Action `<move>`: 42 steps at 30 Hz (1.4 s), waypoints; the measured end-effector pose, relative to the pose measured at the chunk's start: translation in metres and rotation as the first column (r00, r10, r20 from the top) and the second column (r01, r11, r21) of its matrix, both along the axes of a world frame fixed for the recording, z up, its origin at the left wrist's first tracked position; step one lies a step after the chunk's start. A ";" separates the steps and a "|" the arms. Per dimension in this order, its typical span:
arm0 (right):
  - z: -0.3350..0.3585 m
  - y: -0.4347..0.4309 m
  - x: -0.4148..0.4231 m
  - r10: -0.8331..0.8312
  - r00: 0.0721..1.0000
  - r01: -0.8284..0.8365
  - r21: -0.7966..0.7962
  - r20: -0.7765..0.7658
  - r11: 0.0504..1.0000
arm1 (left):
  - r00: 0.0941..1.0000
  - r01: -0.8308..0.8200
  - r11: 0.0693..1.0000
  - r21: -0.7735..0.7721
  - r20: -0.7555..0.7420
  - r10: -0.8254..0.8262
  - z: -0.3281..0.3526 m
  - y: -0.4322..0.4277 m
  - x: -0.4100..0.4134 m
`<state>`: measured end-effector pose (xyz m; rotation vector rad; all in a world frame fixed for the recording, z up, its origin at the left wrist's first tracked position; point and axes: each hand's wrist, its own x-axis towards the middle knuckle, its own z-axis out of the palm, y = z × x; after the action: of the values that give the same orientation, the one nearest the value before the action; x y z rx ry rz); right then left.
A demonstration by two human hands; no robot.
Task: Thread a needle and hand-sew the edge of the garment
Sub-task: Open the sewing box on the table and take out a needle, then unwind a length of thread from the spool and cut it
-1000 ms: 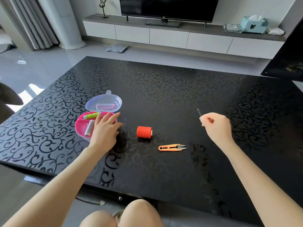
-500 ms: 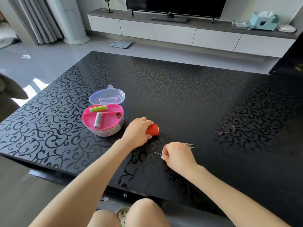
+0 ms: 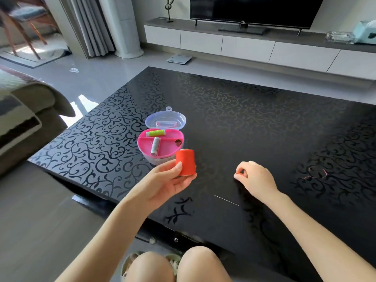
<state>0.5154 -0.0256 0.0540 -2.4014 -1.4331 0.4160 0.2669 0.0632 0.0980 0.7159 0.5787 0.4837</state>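
The table (image 3: 244, 110) is shiny black with curly vine swirls. The big spool of thread (image 3: 185, 162) is bright orange-red. The sewing box (image 3: 142, 146) is hot pink inside, and its lid (image 3: 165, 118) is see-through with a faint purple tint. In it lie a lime green spool (image 3: 155, 132) and a pale grey spool (image 3: 155, 148). The needle (image 3: 226, 200) is a thin silver line. A loop of thread (image 3: 315, 173) (over on the right) looks pink. An orange bit (image 3: 238, 173) peeks from the right hand (image 3: 254, 178).

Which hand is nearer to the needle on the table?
Right. The right hand, pinching an orange bit, is just beyond the needle, slightly to its right; the left hand, holding the orange spool, is farther off to its left.
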 end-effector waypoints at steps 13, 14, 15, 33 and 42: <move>0.092 -0.010 -0.127 0.433 0.848 -0.164 0.625 -0.306 0.763 | 0.998 0.054 0.997 0.049 0.029 -0.056 0.014 -0.025 -0.035; 0.092 -0.008 -0.128 0.445 0.849 -0.201 0.605 -0.285 0.770 | 0.997 0.072 0.996 0.060 0.024 -0.074 0.014 -0.025 -0.036; 0.091 -0.007 -0.129 0.452 0.850 -0.227 0.589 -0.269 0.776 | 0.996 0.085 0.994 0.073 0.016 -0.087 0.014 -0.025 -0.036; 0.121 -0.015 -0.104 0.432 0.640 -0.104 0.485 -0.636 0.868 | 0.974 0.089 0.971 -0.222 0.222 -0.039 0.014 -0.031 -0.029; 0.131 -0.030 -0.087 0.364 0.231 0.230 0.414 -0.902 0.881 | 0.900 0.087 0.896 -0.435 0.419 0.116 0.023 -0.038 -0.021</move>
<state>0.4285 -0.0556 0.1853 -1.0954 -0.8033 1.1821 0.2455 0.0248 0.1210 0.1480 0.2506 0.4843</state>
